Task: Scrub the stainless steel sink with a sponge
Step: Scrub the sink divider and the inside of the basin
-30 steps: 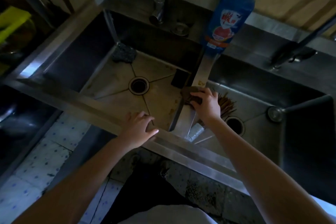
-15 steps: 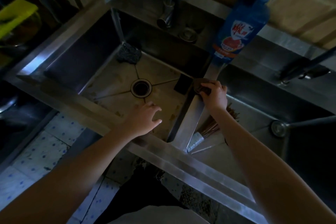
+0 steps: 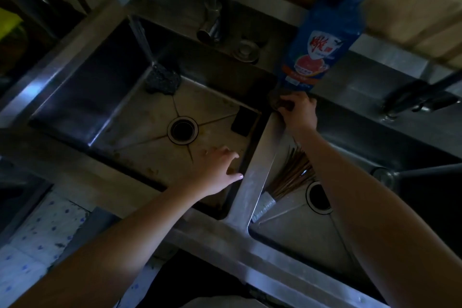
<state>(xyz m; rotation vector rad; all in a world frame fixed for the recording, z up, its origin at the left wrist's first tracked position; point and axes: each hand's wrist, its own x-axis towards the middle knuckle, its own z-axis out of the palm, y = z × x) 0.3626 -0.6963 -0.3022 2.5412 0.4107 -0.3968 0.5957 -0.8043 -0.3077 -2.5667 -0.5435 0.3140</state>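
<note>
My right hand (image 3: 298,112) gripped the sponge (image 3: 277,101) against the sink divider (image 3: 252,177) (far end), left hand (image 3: 217,172) splayed empty, likely for balance.

**Two Basins, One Divider**

The sink (image 3: 212,240) fills mid-frame. Its divider (image 3: 252,182) runs from lower centre up to the back wall. In the left basin (image 3: 140,127), the left drain (image 3: 182,130) sits centrally, the scourer (image 3: 162,80) lies in the upper-left corner and a pad (image 3: 245,120) lies beside the divider. In the right basin (image 3: 287,227), sticks (image 3: 292,177) lie just beside the divider, left of the right drain (image 3: 318,197). The tap (image 3: 212,7) stands behind the left basin. The bottle (image 3: 317,52) is at the divider's far end, with the right hand (image 3: 298,112) and sponge (image 3: 280,100) just below. The left hand (image 3: 215,172) is over the left basin, beside the divider.
</note>
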